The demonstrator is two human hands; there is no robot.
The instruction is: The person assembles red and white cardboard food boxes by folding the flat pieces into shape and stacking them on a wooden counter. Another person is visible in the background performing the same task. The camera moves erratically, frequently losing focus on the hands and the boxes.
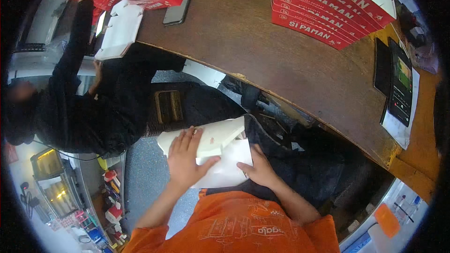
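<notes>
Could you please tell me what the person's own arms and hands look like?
The left hand and right hand are both ungloved, with no watch or bracelet visible. The forearms are bare up to short, loose orange fabric sleeves, which match an orange fabric shirt with a pale outlined print on it.

A brown wooden tabletop (225,33) with a worn, chipped front edge slants from upper left to lower right. At its upper left sits a red open box (149,1) with a white inside, a dark smartphone (179,10) lying beside it. Farther right stands a stack of red boxes (311,18). Near the right end, a white sheet (397,131) lies partly under a lit-screen device (400,91).
</notes>
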